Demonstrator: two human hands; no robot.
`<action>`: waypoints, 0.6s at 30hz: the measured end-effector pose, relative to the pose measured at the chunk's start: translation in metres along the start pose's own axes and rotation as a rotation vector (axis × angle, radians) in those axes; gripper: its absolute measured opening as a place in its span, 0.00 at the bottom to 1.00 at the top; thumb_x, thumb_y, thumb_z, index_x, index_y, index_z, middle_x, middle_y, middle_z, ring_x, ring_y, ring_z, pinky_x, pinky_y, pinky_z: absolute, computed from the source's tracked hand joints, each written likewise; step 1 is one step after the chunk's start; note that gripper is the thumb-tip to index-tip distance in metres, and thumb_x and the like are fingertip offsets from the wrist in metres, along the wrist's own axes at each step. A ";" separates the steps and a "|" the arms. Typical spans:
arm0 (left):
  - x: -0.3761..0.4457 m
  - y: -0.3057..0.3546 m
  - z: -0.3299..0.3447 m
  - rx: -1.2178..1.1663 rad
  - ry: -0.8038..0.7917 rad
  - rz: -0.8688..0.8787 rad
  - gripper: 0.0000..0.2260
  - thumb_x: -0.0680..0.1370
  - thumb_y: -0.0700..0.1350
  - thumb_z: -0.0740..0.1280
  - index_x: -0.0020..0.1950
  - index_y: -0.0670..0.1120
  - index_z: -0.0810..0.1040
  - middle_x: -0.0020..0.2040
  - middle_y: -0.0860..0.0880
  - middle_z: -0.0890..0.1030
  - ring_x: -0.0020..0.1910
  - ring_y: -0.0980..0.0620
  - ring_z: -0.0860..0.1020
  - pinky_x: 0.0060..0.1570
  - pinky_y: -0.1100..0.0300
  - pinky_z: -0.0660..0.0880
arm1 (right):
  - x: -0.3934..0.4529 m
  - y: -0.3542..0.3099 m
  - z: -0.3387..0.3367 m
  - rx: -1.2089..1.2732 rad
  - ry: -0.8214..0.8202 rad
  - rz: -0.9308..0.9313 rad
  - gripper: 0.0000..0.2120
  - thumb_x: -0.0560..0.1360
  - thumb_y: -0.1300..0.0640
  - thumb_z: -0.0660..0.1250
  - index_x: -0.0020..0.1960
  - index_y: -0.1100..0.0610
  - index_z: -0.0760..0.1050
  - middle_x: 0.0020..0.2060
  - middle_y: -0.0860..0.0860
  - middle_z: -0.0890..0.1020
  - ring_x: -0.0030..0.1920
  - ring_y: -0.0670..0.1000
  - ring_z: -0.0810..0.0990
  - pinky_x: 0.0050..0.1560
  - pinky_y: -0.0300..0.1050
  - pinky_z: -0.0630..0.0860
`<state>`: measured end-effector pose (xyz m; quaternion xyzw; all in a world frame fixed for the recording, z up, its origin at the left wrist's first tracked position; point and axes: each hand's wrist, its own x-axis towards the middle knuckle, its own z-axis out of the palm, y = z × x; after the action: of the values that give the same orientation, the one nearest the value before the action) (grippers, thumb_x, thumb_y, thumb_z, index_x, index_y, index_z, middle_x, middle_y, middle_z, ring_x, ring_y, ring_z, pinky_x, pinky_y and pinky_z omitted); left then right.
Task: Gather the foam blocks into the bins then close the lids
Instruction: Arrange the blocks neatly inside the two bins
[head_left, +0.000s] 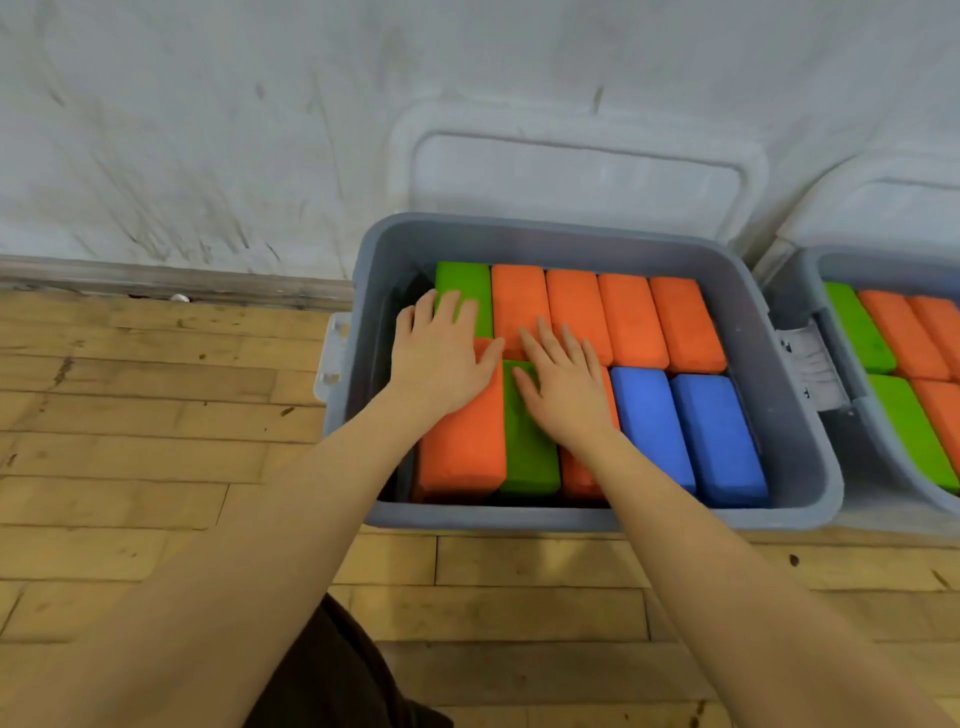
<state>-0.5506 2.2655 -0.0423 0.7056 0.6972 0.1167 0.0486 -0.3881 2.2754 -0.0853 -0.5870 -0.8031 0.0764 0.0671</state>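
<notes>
A grey bin (795, 415) stands on the wooden floor against the wall, packed with several orange, green and blue foam blocks. My left hand (439, 356) lies flat with straight fingers on the near-left orange block (462, 452) and reaches onto the far green block (465, 283). My right hand (563, 392) presses flat on the near green block (527, 457) and an orange block beside it. Two blue blocks (685, 431) fill the near right. The bin's translucent lid (576, 171) leans open against the wall behind it.
A second grey bin (810, 291) at the right edge holds green and orange blocks, its lid (883, 202) also leaning on the wall. White latch handles (810, 364) sit between the bins. Wooden floor stretches left and near me.
</notes>
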 end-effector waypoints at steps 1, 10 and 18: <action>0.007 0.000 0.003 0.010 -0.046 0.019 0.25 0.79 0.59 0.54 0.72 0.47 0.64 0.75 0.46 0.61 0.74 0.44 0.55 0.70 0.46 0.54 | 0.004 0.002 0.001 -0.026 -0.001 -0.005 0.28 0.79 0.40 0.45 0.76 0.49 0.57 0.76 0.50 0.56 0.76 0.55 0.51 0.73 0.51 0.44; 0.004 -0.018 0.038 -0.024 -0.157 0.015 0.24 0.81 0.56 0.47 0.77 0.54 0.53 0.78 0.52 0.48 0.76 0.50 0.44 0.74 0.46 0.44 | 0.012 -0.004 0.022 -0.083 0.037 0.006 0.28 0.78 0.42 0.42 0.74 0.48 0.61 0.74 0.50 0.64 0.73 0.56 0.62 0.72 0.59 0.52; 0.009 -0.021 0.055 -0.009 -0.137 0.015 0.25 0.81 0.56 0.47 0.77 0.56 0.46 0.78 0.52 0.45 0.76 0.51 0.41 0.73 0.45 0.40 | 0.013 -0.002 0.026 -0.077 0.096 0.030 0.25 0.78 0.43 0.48 0.73 0.47 0.65 0.72 0.49 0.66 0.72 0.55 0.65 0.70 0.59 0.57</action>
<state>-0.5582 2.2798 -0.0992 0.7169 0.6865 0.0717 0.0984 -0.3992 2.2855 -0.1097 -0.6041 -0.7925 0.0185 0.0819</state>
